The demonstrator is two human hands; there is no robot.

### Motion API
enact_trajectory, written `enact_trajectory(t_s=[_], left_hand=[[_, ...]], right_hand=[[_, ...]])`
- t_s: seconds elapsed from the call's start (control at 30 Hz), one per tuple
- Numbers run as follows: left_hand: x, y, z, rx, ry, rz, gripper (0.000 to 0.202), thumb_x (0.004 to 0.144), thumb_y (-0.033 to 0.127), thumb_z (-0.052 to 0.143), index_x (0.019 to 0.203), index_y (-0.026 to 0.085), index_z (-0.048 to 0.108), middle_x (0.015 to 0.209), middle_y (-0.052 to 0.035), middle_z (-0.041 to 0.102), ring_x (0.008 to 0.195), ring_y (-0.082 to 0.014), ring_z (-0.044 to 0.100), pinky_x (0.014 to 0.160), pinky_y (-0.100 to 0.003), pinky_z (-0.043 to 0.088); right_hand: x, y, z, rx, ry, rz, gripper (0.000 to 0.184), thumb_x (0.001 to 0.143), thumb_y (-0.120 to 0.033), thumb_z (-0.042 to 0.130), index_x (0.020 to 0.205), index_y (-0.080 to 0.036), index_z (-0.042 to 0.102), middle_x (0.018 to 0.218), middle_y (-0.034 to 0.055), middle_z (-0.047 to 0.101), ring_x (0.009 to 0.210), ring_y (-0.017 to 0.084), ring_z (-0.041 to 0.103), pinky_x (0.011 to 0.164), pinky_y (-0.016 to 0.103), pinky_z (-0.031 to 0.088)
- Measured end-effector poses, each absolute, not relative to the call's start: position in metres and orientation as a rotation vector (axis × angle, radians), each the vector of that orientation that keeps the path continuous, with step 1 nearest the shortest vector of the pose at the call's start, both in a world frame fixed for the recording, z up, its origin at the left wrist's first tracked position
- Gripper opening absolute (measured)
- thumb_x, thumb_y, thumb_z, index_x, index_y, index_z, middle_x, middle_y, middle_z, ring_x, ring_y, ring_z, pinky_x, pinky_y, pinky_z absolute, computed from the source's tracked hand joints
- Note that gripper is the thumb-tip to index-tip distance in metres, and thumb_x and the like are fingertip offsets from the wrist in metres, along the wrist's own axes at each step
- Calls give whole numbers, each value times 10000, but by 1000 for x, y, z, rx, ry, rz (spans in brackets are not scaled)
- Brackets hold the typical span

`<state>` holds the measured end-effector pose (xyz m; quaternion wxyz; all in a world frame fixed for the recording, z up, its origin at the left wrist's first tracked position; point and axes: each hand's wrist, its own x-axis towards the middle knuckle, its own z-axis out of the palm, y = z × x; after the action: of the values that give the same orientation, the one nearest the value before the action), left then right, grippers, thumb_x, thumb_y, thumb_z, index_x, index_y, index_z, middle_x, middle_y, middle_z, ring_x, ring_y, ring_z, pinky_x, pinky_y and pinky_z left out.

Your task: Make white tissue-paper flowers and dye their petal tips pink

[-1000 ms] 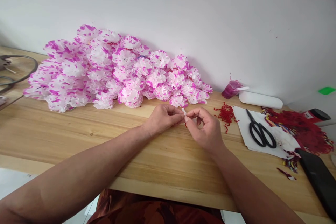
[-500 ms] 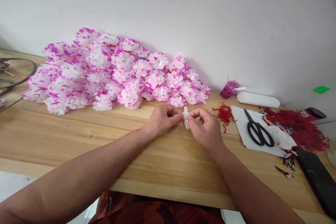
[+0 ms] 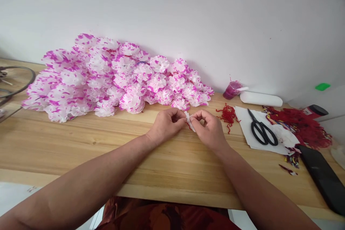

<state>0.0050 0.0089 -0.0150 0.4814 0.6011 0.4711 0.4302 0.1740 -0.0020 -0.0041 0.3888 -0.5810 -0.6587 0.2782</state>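
Observation:
My left hand (image 3: 166,125) and my right hand (image 3: 208,129) meet over the wooden table (image 3: 81,143), both pinching a small folded white paper piece (image 3: 189,120) between fingertips. A bit of red thread shows at the paper's middle. Just behind the hands lies a big heap of pink-and-white paper flowers (image 3: 107,77) against the wall.
To the right lie a tuft of red yarn (image 3: 228,114), black scissors (image 3: 261,128) on white paper sheets (image 3: 246,124), a pink cup (image 3: 231,90), a white tube (image 3: 261,99), a larger red yarn pile (image 3: 304,125) and a black phone (image 3: 320,178). A wire ring (image 3: 16,82) sits far left.
The paper piece was turned between my fingertips and now sits lower and more folded. The view drifted slightly; both hands stayed in place.

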Motion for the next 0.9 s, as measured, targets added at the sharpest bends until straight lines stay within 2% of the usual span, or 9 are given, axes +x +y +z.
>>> enact_trajectory(t_s=[0.17, 0.37, 0.5, 0.73, 0.9], left_hand=[[3, 13, -16, 1327, 1115, 968, 170, 753, 316, 682, 767, 166, 603, 668, -12, 657, 567, -123, 583, 520, -229, 441], [3, 11, -15, 1417, 1098, 992, 157, 761, 301, 684, 775, 161, 615, 660, 7, 631, 550, -98, 540, 510, -209, 415], [4, 9, -16, 1459, 1086, 1002, 134, 781, 291, 670, 791, 163, 632, 680, 14, 629, 547, -83, 514, 507, -199, 402], [2, 12, -13, 1307, 1105, 961, 142, 777, 280, 670, 764, 166, 586, 649, -4, 651, 555, -111, 592, 515, -214, 455], [2, 10, -6, 1222, 1077, 925, 145, 784, 262, 678, 828, 151, 597, 716, -35, 690, 608, -125, 648, 564, -234, 532]], right_hand=[[176, -2, -6, -1447, -1601, 831, 144, 818, -324, 633, 738, -214, 584, 648, -18, 622, 531, 119, 528, 510, 252, 399], [174, -3, -2, -1436, -1623, 842, 164, 829, -368, 654, 846, -205, 649, 777, 25, 701, 652, 146, 614, 601, 265, 471], [173, -3, 0, -1459, -1662, 816, 161, 831, -354, 648, 784, -202, 626, 749, 24, 691, 622, 139, 583, 574, 260, 450], [174, -4, -1, -1428, -1617, 783, 119, 794, -276, 629, 724, -214, 556, 670, -8, 645, 566, 127, 568, 555, 254, 439], [173, -5, -3, -1436, -1625, 792, 123, 773, -271, 639, 706, -215, 551, 641, -16, 645, 536, 121, 550, 533, 249, 428]])
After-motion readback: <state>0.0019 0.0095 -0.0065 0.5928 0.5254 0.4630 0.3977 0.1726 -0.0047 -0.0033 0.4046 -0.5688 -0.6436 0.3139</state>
